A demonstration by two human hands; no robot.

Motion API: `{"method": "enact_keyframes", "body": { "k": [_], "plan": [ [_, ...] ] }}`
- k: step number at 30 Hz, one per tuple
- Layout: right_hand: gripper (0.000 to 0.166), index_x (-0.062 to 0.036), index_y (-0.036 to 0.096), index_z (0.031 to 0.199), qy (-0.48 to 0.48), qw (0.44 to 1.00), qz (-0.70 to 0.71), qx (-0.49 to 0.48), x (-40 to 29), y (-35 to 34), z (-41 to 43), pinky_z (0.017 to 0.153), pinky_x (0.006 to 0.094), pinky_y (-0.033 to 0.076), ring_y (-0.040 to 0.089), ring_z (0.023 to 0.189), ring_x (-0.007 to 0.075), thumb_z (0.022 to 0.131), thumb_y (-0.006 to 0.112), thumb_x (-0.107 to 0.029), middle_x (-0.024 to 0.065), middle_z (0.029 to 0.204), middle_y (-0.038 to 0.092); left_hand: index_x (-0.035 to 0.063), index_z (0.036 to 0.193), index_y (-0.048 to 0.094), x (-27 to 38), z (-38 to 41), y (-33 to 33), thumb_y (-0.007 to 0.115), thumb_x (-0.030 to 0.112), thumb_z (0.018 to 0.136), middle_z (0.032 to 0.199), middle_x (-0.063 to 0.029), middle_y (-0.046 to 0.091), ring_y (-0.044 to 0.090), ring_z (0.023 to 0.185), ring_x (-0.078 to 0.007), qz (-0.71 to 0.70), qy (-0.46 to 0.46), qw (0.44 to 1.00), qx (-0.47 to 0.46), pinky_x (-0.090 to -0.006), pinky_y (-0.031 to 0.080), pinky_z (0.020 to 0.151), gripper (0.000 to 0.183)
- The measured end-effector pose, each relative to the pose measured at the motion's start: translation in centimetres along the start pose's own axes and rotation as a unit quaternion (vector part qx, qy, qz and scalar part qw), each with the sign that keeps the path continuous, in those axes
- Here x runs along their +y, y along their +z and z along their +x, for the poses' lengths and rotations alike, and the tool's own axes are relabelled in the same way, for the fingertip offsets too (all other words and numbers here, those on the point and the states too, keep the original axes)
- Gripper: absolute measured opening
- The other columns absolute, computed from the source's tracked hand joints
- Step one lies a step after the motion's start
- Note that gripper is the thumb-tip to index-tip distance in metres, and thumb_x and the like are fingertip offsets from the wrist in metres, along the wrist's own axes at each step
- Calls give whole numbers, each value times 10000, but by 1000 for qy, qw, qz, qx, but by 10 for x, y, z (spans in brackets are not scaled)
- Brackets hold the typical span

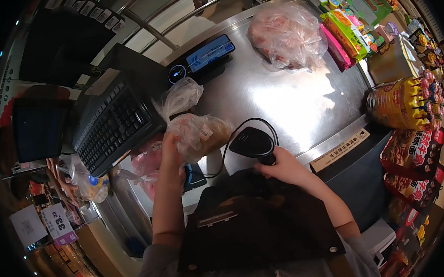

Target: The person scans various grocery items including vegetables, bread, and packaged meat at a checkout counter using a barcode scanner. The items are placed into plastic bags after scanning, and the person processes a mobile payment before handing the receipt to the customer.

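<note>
My left hand (pixel 170 139) grips a clear plastic bag (pixel 206 133) of brownish food that bears a white label; the bag's knotted top sticks up beyond the fingers. In my right hand (pixel 281 165) is the handle of a black handheld barcode scanner (pixel 251 142), its head directed toward the bag and its cable looping around it. Below and left of the left forearm, bags of pinkish goods (pixel 147 162) lie partly hidden by the arm. A larger clear bag of pinkish goods (pixel 286 35) rests on the far part of the stainless steel counter (pixel 234 92).
A black keyboard (pixel 110 126) and a lit customer display (pixel 211 53) stand left of the counter. Snack packs (pixel 347 33) and a tub of lollipops (pixel 395 103) line its right side. Another person's hand (pixel 66 186) is at the left, near a bagged item (pixel 91 182).
</note>
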State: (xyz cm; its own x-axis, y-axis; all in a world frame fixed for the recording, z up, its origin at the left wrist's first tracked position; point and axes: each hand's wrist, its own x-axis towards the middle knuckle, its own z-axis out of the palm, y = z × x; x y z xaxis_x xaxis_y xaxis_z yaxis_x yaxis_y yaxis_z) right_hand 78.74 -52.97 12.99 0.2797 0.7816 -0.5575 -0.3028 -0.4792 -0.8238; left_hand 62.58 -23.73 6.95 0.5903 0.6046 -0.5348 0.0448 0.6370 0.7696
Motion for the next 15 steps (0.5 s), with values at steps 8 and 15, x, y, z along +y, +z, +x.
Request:
{"method": "enact_keyframes", "body": {
  "k": [8,15],
  "plan": [
    [345,52,554,926,-120,983,-129,56,20,45,22,646,400,482,612,679,355,737,660,-216,213,721,613,-57,1150,535,2,-13,-3,408,66,682,1108,-153,582,576,1018,-283,-11,16,999,-49,-369,472,894,500],
    [332,21,573,989,-85,992,-93,15,4,24,0,727,353,482,637,764,288,764,660,-205,188,816,645,-25,1044,610,23,-38,-28,455,98,758,904,-66,620,576,777,-145,401,167,898,66,-262,454,685,347]
  ]
}}
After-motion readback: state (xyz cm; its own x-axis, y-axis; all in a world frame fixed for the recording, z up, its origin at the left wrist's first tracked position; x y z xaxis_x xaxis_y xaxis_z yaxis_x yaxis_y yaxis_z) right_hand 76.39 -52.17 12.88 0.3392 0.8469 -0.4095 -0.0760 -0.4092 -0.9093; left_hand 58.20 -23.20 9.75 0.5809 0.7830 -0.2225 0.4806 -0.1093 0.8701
